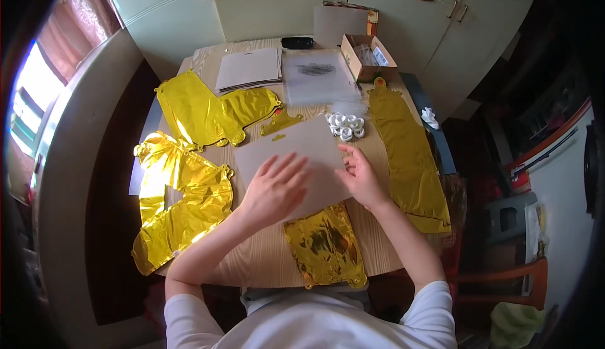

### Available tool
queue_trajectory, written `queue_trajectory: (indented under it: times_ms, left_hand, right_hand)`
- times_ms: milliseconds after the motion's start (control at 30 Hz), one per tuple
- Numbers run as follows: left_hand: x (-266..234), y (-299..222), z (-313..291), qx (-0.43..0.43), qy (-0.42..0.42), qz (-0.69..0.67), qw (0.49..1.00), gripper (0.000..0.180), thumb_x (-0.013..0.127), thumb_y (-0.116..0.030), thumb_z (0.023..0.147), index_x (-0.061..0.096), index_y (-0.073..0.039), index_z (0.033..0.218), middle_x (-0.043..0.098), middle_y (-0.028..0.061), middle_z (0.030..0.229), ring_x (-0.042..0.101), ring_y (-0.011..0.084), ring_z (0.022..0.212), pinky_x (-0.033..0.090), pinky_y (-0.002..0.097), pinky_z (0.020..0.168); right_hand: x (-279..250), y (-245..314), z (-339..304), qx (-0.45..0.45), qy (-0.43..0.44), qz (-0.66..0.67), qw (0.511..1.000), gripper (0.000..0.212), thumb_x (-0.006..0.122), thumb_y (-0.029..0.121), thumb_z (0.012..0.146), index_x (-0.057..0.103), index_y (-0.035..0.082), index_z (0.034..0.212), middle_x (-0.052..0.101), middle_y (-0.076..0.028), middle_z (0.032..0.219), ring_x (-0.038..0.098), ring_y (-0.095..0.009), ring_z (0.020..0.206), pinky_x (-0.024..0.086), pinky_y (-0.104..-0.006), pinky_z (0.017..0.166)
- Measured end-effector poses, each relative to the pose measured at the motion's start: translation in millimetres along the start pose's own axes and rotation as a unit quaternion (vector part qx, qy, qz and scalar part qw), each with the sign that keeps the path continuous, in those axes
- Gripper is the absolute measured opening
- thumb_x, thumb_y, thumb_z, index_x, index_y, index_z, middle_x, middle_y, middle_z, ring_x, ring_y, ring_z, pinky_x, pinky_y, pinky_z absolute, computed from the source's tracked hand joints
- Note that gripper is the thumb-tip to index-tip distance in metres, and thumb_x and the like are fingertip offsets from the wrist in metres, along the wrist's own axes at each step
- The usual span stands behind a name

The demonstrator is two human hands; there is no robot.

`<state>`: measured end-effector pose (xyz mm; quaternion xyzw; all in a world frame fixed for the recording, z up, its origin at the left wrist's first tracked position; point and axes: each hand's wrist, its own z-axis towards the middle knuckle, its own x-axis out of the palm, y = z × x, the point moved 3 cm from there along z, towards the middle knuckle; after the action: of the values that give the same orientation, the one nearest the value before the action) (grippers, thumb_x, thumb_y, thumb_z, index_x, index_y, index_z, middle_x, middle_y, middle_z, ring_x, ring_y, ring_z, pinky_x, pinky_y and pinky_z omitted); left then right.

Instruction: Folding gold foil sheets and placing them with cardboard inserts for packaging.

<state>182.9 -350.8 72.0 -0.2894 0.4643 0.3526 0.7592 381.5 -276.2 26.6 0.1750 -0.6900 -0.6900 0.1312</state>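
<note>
A grey cardboard sheet [296, 147] lies in the middle of the wooden table [265, 261]. My left hand [274, 188] rests flat on it with fingers spread. At the sheet's right edge my right hand [360, 176] touches it, fingers apart. A flat gold foil balloon [324, 245] sticks out from under the sheet toward me, and its gold tab [280, 122] shows past the far edge. Neither hand grips anything.
More flat gold foil balloons lie at the left [183, 204], far left [208, 109] and right [409, 154]. A heap of small white rings [345, 125], a clear plastic sleeve [318, 78], a paper stack [249, 68], an open cardboard box [368, 56] and a black object [297, 42] sit farther back.
</note>
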Motion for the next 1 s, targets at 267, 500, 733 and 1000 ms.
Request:
queue_trajectory:
  times_ms: [267,500,733,1000]
  left_hand:
    - [61,28,-38,-0.074,0.111,-0.046,0.990,0.065,0.062,-0.050,0.087,0.049,-0.015,0.141,0.042,0.0159,0.148,0.032,0.0448,0.139,0.022,0.0623,0.112]
    - [62,26,-38,-0.084,0.119,-0.046,0.988,0.070,0.063,-0.057,0.082,0.051,-0.021,0.141,0.039,0.0165,0.150,0.025,0.0459,0.142,0.016,0.0661,0.112]
    - [59,25,-36,-0.075,0.128,-0.039,0.988,0.062,0.061,-0.060,0.083,0.053,-0.033,0.139,0.038,0.0167,0.151,0.023,0.0461,0.143,0.015,0.0667,0.112]
    - [59,25,-36,-0.081,0.138,-0.049,0.986,0.062,0.061,-0.062,0.083,0.054,-0.035,0.139,0.036,0.0164,0.153,0.022,0.0459,0.144,0.013,0.0649,0.113]
  right_hand:
    - [-11,-47,-6,-0.014,-0.012,-0.159,0.987,0.047,0.063,0.005,0.088,0.046,0.003,0.132,0.063,-0.011,0.103,0.064,-0.022,0.089,0.051,-0.0336,0.081]
    - [-11,-47,-9,-0.191,-0.069,-0.432,0.878,0.042,0.070,0.017,0.083,0.057,0.005,0.120,0.060,-0.012,0.116,0.053,-0.033,0.111,0.044,-0.0436,0.096]
    - [-7,-32,-18,-0.235,-0.051,-0.442,0.864,0.029,0.070,0.017,0.084,0.067,0.010,0.111,0.059,-0.010,0.120,0.051,-0.030,0.115,0.041,-0.0414,0.100]
    - [8,-10,-88,-0.313,0.167,-0.460,0.814,0.028,0.066,0.014,0.085,0.069,0.011,0.112,0.063,-0.006,0.124,0.055,-0.024,0.121,0.041,-0.0405,0.104]
